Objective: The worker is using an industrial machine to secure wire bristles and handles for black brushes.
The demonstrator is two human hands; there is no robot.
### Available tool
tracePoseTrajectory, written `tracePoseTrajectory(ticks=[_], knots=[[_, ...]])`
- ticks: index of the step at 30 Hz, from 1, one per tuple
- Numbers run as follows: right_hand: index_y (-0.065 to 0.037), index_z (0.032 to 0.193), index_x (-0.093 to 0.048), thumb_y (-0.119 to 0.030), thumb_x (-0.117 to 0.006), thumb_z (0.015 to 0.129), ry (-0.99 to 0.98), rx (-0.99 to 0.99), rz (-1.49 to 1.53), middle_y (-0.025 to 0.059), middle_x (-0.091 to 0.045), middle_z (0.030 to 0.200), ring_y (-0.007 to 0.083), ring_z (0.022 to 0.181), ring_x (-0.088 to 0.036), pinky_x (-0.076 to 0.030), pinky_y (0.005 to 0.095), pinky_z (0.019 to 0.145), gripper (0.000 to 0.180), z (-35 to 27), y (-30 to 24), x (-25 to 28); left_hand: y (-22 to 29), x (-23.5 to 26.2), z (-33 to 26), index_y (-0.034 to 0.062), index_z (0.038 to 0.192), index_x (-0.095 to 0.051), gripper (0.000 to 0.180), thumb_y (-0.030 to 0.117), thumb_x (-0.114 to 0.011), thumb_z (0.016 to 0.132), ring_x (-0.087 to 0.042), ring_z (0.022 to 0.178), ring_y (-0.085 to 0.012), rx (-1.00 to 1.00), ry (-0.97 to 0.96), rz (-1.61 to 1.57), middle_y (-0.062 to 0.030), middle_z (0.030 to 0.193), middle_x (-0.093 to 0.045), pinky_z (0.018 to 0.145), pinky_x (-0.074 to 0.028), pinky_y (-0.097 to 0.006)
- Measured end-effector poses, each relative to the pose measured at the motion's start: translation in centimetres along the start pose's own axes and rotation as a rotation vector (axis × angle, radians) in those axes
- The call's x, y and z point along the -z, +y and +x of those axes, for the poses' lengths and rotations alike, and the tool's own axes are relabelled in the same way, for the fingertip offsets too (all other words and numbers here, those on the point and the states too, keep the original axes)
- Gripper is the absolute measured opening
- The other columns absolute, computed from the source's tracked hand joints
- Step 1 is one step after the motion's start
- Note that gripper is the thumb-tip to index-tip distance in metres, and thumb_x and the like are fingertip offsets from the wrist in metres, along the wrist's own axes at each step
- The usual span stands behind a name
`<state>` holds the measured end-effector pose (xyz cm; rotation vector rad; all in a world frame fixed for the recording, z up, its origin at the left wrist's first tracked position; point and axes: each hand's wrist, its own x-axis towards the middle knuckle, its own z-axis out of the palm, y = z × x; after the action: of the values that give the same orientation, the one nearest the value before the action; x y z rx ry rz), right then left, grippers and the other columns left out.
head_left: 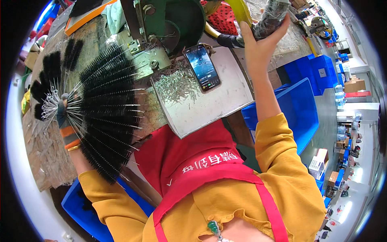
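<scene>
1. Nearest in the head view is the mustard top [177,220], with a red apron [169,151] between the forearms.
2. The left hand [61,115], apparently gloved, is closed around the wire stems of black wire brushes [109,92]; the bristles fan out mostly to its right. More brushes [50,66] show beyond it; whether held or lying on the surface [44,157], I cannot tell.
3. The right hand [262,40] grips a plastic-wrapped handle [274,20], well apart from the brushes.
4. Between the hands, the green machine [183,24] stands farther off; metal clippings [175,85] and a phone [202,67] lie on a white board [227,88].
5. The held brushes look formed, with looped ends, and the clippings suggest some cutting is done; what is left cannot be judged.
</scene>
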<state>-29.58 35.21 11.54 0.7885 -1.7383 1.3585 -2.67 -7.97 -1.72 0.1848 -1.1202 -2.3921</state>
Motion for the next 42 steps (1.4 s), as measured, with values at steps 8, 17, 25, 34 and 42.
tracePoseTrajectory(ticks=[8, 17, 25, 34, 42], knots=[[0.003, 0.106, -0.042, -0.018, -0.068, 0.076, -0.036, -0.195, -0.203, 0.0095, -0.058, 0.088, 0.0145, 0.077, -0.054, -0.043, 0.0276, 0.074, 0.045, 0.7, 0.6, 1.0, 0.5, 0.4, -0.6, 0.003, 0.106, -0.055, 0.023, 0.016, -0.054, 0.087, -0.06, 0.092, -0.0224, 0.004, 0.14, 0.093, -0.0129, 0.103, -0.061, 0.086, -0.049, -0.036], [0.004, 0.103, -0.043, -0.018, -0.069, 0.076, 0.039, -0.208, -0.196, 0.0089, -0.058, 0.086, 0.013, 0.075, -0.053, -0.043, 0.027, 0.071, 0.043, 0.5, 0.8, 0.5, 0.5, 0.2, 0.2, 0.003, 0.105, -0.052, 0.022, 0.016, -0.053, 0.087, -0.058, 0.085, -0.0187, 0.081, -0.065, -0.03, -0.0099, 0.097, -0.059, 0.082, -0.048, -0.031], [0.003, 0.1, -0.044, -0.019, -0.067, 0.073, -0.217, -0.398, -0.21, 0.0159, -0.056, 0.083, 0.0209, 0.08, -0.058, -0.046, 0.0321, 0.068, 0.041, 5.8, -0.7, 1.7, -0.7, -3.0, 1.4, 0.0042, 0.103, -0.051, 0.024, 0.019, -0.057, 0.085, -0.06, 0.082, -0.0226, 0.06, -0.016, -0.066, -0.0119, 0.093, -0.06, 0.073, -0.051, -0.031], [0.008, 0.097, -0.053, -0.009, -0.057, 0.07, -0.558, -0.177, -0.563, 0.0162, -0.057, 0.081, 0.0227, 0.076, -0.057, -0.046, 0.0341, 0.068, 0.032, 15.5, -5.7, -0.6, -0.6, -4.4, 1.8, 0.0093, 0.094, -0.05, 0.02, 0.023, -0.061, 0.084, -0.06, 0.085, -0.0245, 0.129, 0.001, -0.093, -0.0123, 0.094, -0.06, 0.074, -0.052, -0.037], [0.001, 0.078, -0.06, -0.014, -0.061, 0.066, -0.841, -0.167, -0.63, 0.0083, -0.057, 0.064, 0.0159, 0.06, -0.055, -0.044, 0.0278, 0.054, 0.02, 20.2, -4.5, -3.8, -1.1, -4.0, 2.7, 0.0078, 0.094, -0.051, 0.024, 0.025, -0.063, 0.083, -0.061, 0.08, -0.0209, 0.164, 0.006, -0.076, -0.0065, 0.087, -0.059, 0.074, -0.052, -0.032]])
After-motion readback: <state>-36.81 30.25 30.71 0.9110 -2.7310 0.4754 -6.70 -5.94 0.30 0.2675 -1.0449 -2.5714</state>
